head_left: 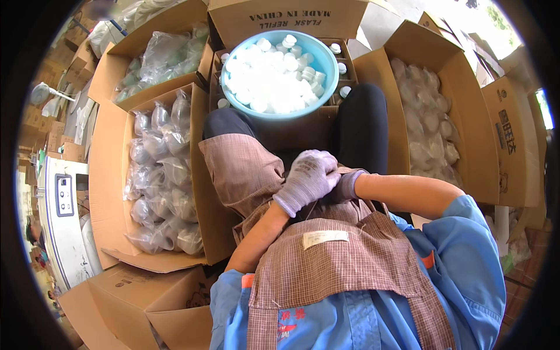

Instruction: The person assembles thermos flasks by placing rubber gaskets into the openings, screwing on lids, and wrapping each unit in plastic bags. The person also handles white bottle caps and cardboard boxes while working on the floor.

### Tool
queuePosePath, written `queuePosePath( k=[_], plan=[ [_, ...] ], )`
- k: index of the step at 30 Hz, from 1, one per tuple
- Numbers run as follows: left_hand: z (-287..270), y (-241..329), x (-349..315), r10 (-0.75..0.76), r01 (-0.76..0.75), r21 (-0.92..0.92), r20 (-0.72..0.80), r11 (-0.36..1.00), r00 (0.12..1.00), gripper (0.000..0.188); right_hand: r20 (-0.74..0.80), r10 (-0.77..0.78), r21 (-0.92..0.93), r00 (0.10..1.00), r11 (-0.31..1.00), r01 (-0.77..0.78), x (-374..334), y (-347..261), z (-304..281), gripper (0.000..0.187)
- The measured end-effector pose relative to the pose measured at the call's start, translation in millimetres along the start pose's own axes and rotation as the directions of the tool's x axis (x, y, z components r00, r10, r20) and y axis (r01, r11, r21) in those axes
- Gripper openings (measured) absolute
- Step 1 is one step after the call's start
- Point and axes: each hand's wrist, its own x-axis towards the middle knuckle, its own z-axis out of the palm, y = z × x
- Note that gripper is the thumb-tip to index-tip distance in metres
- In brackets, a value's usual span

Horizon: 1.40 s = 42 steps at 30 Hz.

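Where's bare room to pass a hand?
Probably between the black-clad knees, bordered by the round light-blue plastic basin and grey-gloved left hand. The basin is crowded with white pieces; brown cardboard cartons are packed with clear-bagged rounded items.

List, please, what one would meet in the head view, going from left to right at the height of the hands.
White cabinet, left open carton of bagged items, gloved left hand, gloved right hand, right open carton.
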Motion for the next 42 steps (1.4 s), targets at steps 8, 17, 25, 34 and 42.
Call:
queuePosePath(
  k=[8,17,25,34,42],
  plan=[
    [12,-62,-25,-0.234,0.309,-0.715,0.205,0.628,0.95,0.034,-0.176,-0.285,-0.058,0.942,0.958,0.279,-48,-6,-40,0.051],
    [21,-71,-38,-0.162,0.526,-0.424,0.644,0.737,0.748,0.039,-0.515,-0.211,-0.119,0.831,0.978,0.174,-41,19,15,0.028],
    [-14,-68,-33,-0.084,0.631,-0.669,0.658,0.393,0.749,0.07,-0.506,-0.212,0.125,0.836,0.941,0.314,-62,20,-15,0.037],
    [1,-31,-9,-0.385,0.549,-0.214,0.514,0.808,0.766,0.038,-0.44,-0.118,0.227,0.89,0.945,0.237,-27,38,6,0.04],
    [-1,-19,-7,-0.325,0.371,-0.147,0.266,0.917,0.908,0.041,-0.515,-0.148,0.353,0.844,0.861,0.366,-52,36,6,0.04]
  ],
)
